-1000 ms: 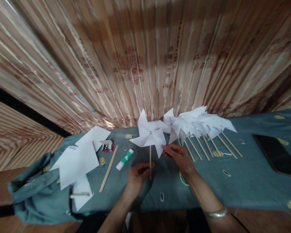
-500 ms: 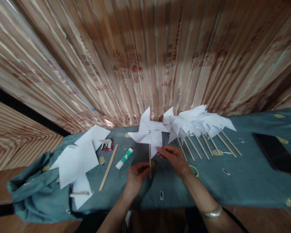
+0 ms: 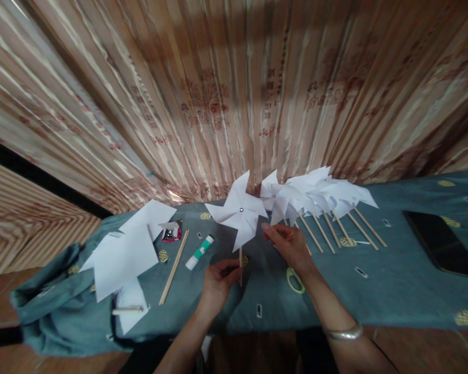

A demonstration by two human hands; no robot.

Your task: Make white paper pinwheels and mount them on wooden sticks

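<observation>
A white paper pinwheel [image 3: 239, 212] with a metal pin at its centre stands upright on a thin wooden stick [image 3: 241, 255]. My left hand [image 3: 217, 282] is closed round the lower part of that stick. My right hand [image 3: 287, 244] is just right of the wheel, fingers partly curled, with a fingertip by the edge of a blade; nothing shows in it. To the right lies a row of several finished white pinwheels [image 3: 315, 196] on sticks.
The table wears a teal cloth [image 3: 393, 280]. On its left lie white paper sheets [image 3: 127, 249], a loose wooden stick [image 3: 174, 266], a glue stick [image 3: 200, 252] and a small red box [image 3: 171, 234]. A dark phone [image 3: 440, 244] lies at the right. A striped curtain [image 3: 218, 93] hangs behind.
The pinwheel's blades have turned. My right hand has shifted slightly up and right along the wheel's edge. My left hand keeps its hold on the stick.
</observation>
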